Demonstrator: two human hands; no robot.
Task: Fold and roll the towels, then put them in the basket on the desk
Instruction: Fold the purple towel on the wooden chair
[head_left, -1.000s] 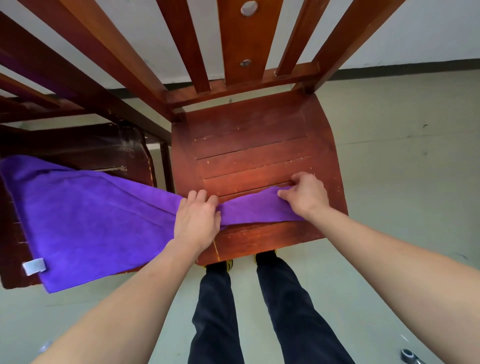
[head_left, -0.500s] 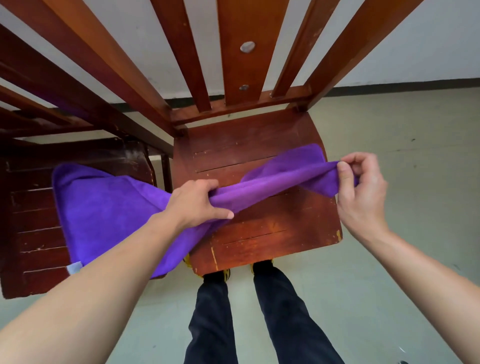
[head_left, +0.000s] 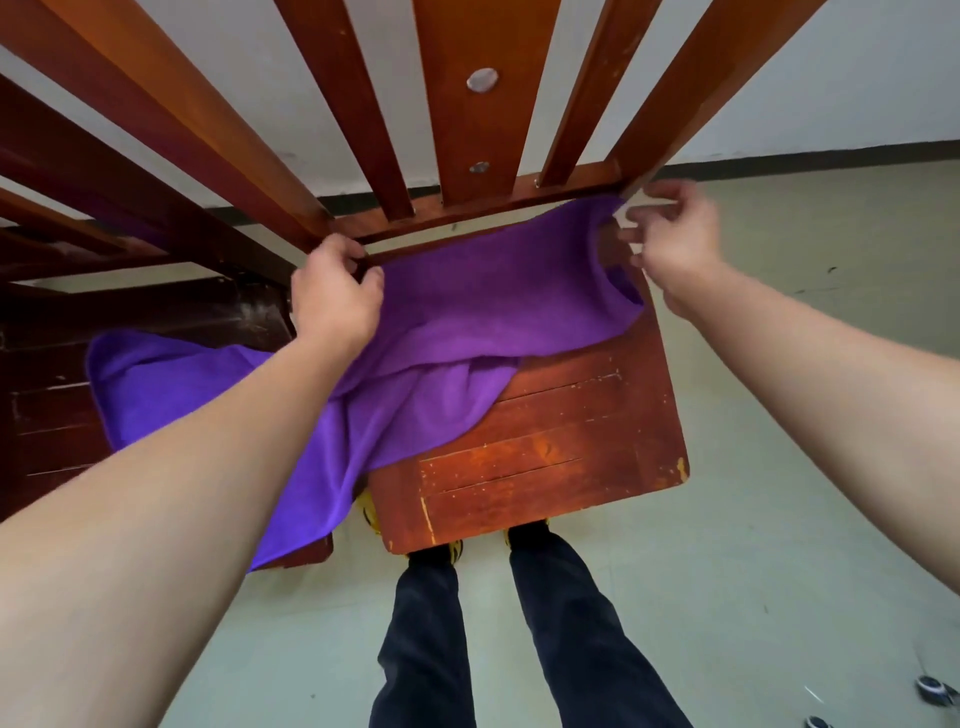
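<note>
A purple towel (head_left: 467, 317) is spread over the back part of a brown wooden chair seat (head_left: 550, 457), and its left end trails onto a darker chair to the left. My left hand (head_left: 332, 296) grips the towel's far edge near the chair's back rail. My right hand (head_left: 670, 244) pinches the towel's far right corner at the seat's back right corner. The stretch of towel between my hands is held up off the seat. No basket or desk is in view.
The chair's slatted backrest (head_left: 457, 104) rises close in front of my hands. A second dark wooden chair (head_left: 52, 415) stands to the left under the towel's tail. Pale floor (head_left: 779, 519) lies to the right, with my legs (head_left: 519, 649) below the seat.
Both hands have carried the towel from the seat's front edge up and back to the backrest rail. More of the towel has slid off the left chair onto this seat.
</note>
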